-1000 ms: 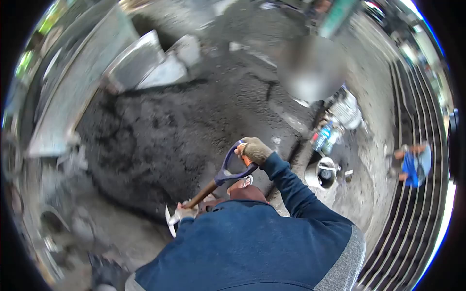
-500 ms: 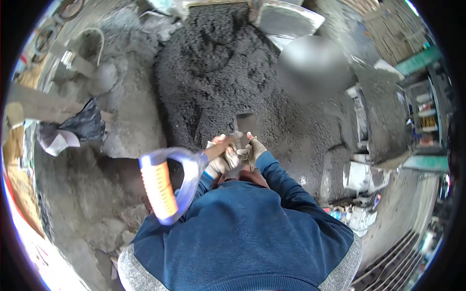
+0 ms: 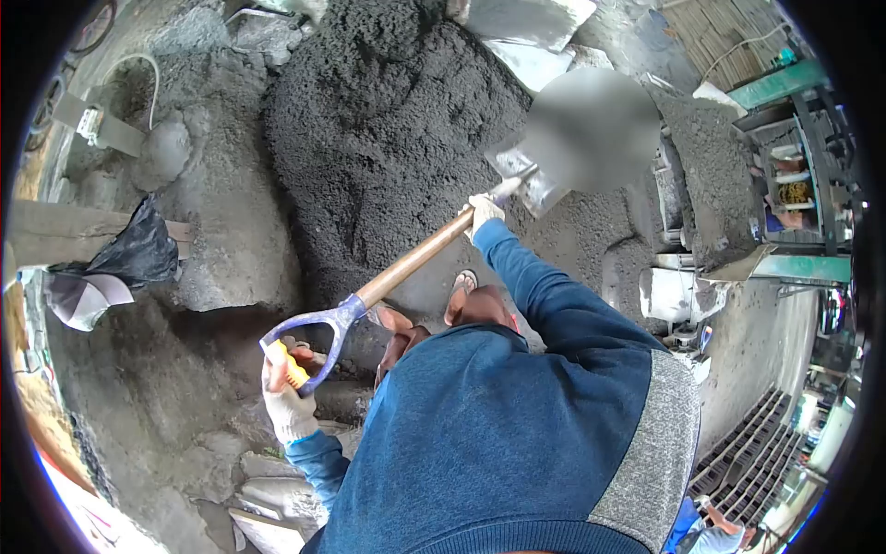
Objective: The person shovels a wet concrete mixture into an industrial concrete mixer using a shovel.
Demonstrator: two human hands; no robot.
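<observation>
Gloved left hand (image 3: pixel 288 406), right hand (image 3: pixel 482 210) grip wooden-shafted shovel (image 3: pixel 415 259)

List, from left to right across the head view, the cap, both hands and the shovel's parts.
Grey cap → left hand on the shovel grip → wooden shaft → right hand → shovel blade.
</observation>
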